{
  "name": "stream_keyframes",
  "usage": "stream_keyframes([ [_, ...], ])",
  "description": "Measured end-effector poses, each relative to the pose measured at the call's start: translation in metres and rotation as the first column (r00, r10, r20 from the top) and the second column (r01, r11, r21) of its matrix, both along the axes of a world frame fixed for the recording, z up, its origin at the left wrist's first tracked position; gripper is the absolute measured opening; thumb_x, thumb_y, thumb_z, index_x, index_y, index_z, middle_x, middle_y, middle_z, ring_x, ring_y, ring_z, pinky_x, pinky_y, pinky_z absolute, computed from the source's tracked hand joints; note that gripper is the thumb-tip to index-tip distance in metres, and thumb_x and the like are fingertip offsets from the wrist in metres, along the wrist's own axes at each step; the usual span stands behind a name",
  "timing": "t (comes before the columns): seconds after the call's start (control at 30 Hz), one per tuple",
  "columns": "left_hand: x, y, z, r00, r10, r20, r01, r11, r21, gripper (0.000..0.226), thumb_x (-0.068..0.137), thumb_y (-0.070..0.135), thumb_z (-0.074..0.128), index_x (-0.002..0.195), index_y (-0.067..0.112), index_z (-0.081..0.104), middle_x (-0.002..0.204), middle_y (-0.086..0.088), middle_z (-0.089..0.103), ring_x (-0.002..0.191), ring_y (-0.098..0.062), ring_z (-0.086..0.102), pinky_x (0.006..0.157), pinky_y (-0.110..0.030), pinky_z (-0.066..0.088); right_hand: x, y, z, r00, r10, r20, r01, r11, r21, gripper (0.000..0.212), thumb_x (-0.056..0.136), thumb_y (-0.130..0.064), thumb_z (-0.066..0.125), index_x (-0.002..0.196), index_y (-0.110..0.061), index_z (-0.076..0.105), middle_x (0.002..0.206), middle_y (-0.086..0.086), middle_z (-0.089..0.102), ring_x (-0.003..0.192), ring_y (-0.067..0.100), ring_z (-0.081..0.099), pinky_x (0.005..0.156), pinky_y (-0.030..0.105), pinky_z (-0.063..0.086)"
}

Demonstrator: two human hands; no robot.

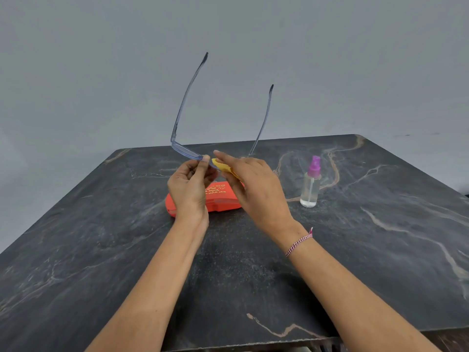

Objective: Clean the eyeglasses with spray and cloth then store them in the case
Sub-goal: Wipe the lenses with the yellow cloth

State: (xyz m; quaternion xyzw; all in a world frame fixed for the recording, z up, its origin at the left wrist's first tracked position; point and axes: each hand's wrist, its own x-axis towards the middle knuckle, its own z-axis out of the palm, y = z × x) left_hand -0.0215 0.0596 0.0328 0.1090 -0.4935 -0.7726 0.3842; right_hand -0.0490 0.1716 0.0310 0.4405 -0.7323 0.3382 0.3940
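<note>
The dark, veined stone table top point(355, 250) carried the work. Above it, your left hand point(189, 184) pinched the front rim of the translucent blue-grey plastic eyeglasses point(182, 148) between thumb and curled fingers. Both temples stood unfolded, pointing up and away from you. Your right hand point(253, 184) gripped the folded yellow cleaning cloth point(225, 168), its fingers closed over it at the right-hand side of the frame; the lens there was hidden behind the hand. The red-orange hard-shell case with gold lettering point(223, 201) lay on the table beneath both hands and appeared closed. The clear plastic spray bottle with a purple nozzle point(311, 184) stood upright to its right, apart from it. A red-and-white thread bracelet point(299, 241) circled your right wrist. The step in hand appeared to be wiping. To do it well, you would support the rim just beside the lens being wiped, rub lightly with cloth on both faces, and avoid twisting the frame at its hinges.
</note>
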Motion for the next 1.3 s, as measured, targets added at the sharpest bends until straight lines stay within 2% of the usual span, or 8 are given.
stream_keyframes([
  [0.23, 0.003, 0.001, 0.006, 0.992, -0.121, 0.032, 0.115, 0.981, 0.159, 0.01, 0.084, 0.003, 0.065, 0.075, 0.005, 0.06, 0.053, 0.001, 0.064, 0.053, -0.007, 0.063, 0.057, -0.017, 0.054, -0.01, 0.009, 0.001, 0.997, -0.08, -0.019, 0.078, 0.993, -0.084, 0.024, 0.087, -0.014, 0.062, 0.11, -0.013, 0.067, 0.09, -0.001, 0.071, 0.083, 0.012, 0.059, 0.073, 0.024, 0.042],
  [0.33, 0.003, 0.003, 0.009, 0.98, -0.193, 0.039, 0.185, 0.97, 0.155, 0.009, 0.084, 0.003, 0.064, 0.076, 0.004, 0.061, 0.054, 0.001, 0.064, 0.052, -0.007, 0.063, 0.054, -0.017, 0.054, -0.009, 0.013, 0.006, 0.984, 0.014, 0.175, 0.018, 0.983, -0.181, 0.025, 0.087, -0.01, 0.061, 0.111, -0.015, 0.067, 0.095, -0.004, 0.071, 0.088, 0.012, 0.063, 0.078, 0.024, 0.05],
  [0.43, 0.004, 0.001, 0.014, 0.953, -0.299, 0.038, 0.293, 0.948, 0.123, 0.007, 0.086, 0.006, 0.062, 0.079, 0.003, 0.062, 0.056, 0.001, 0.065, 0.053, -0.006, 0.064, 0.054, -0.018, 0.055, -0.011, 0.019, 0.012, 0.9, 0.178, 0.398, -0.024, 0.932, -0.363, 0.025, 0.088, -0.007, 0.062, 0.109, -0.017, 0.068, 0.091, -0.015, 0.066, 0.086, -0.007, 0.062, 0.078, 0.008, 0.046],
  [0.53, 0.007, -0.005, 0.019, 0.937, -0.346, 0.049, 0.341, 0.936, 0.089, 0.011, 0.089, 0.013, 0.058, 0.086, 0.005, 0.064, 0.061, 0.001, 0.067, 0.057, -0.006, 0.065, 0.054, -0.018, 0.055, -0.018, 0.026, 0.014, 0.833, 0.277, 0.479, -0.029, 0.887, -0.461, 0.024, 0.09, -0.009, 0.059, 0.109, -0.022, 0.066, 0.095, -0.009, 0.068, 0.089, -0.003, 0.062, 0.08, 0.015, 0.05],
  [0.77, 0.016, -0.023, 0.026, 0.928, -0.37, 0.044, 0.361, 0.923, 0.136, 0.026, 0.09, 0.031, 0.055, 0.087, 0.009, 0.069, 0.063, 0.004, 0.063, 0.052, -0.003, 0.06, 0.047, -0.013, 0.05, -0.025, 0.032, 0.013, 0.821, 0.305, 0.483, -0.029, 0.866, -0.499, 0.027, 0.095, -0.007, 0.049, 0.111, -0.025, 0.063, 0.098, -0.002, 0.068, 0.09, 0.006, 0.062, 0.082, 0.017, 0.048],
  [0.87, 0.018, -0.029, 0.029, 0.9, -0.424, 0.102, 0.4, 0.896, 0.194, 0.026, 0.088, 0.024, 0.058, 0.072, 0.009, 0.073, 0.058, 0.002, 0.061, 0.047, -0.003, 0.058, 0.043, -0.011, 0.048, -0.028, 0.035, 0.013, 0.838, 0.285, 0.465, -0.036, 0.879, -0.475, 0.029, 0.095, -0.002, 0.048, 0.111, -0.021, 0.063, 0.093, -0.006, 0.067, 0.086, 0.0, 0.062, 0.081, 0.015, 0.047],
  [1.07, 0.02, -0.034, 0.039, 0.84, -0.519, 0.158, 0.469, 0.841, 0.271, 0.017, 0.07, 0.021, 0.069, 0.08, 0.007, 0.068, 0.065, -0.003, 0.068, 0.053, -0.008, 0.065, 0.046, -0.017, 0.053, -0.033, 0.037, 0.012, 0.892, 0.195, 0.407, 0.004, 0.899, -0.438, 0.03, 0.094, 0.0, 0.047, 0.114, -0.016, 0.062, 0.093, -0.003, 0.067, 0.088, 0.0, 0.062, 0.082, 0.013, 0.047],
  [1.3, 0.021, -0.034, 0.042, 0.813, -0.545, 0.204, 0.488, 0.83, 0.271, 0.016, 0.067, 0.021, 0.07, 0.066, 0.006, 0.072, 0.064, -0.005, 0.068, 0.053, -0.009, 0.066, 0.045, -0.017, 0.053, -0.037, 0.04, 0.011, 0.913, 0.135, 0.385, 0.032, 0.917, -0.397, 0.032, 0.094, 0.002, 0.046, 0.114, -0.017, 0.061, 0.093, -0.001, 0.067, 0.09, 0.006, 0.062, 0.084, 0.018, 0.048],
])
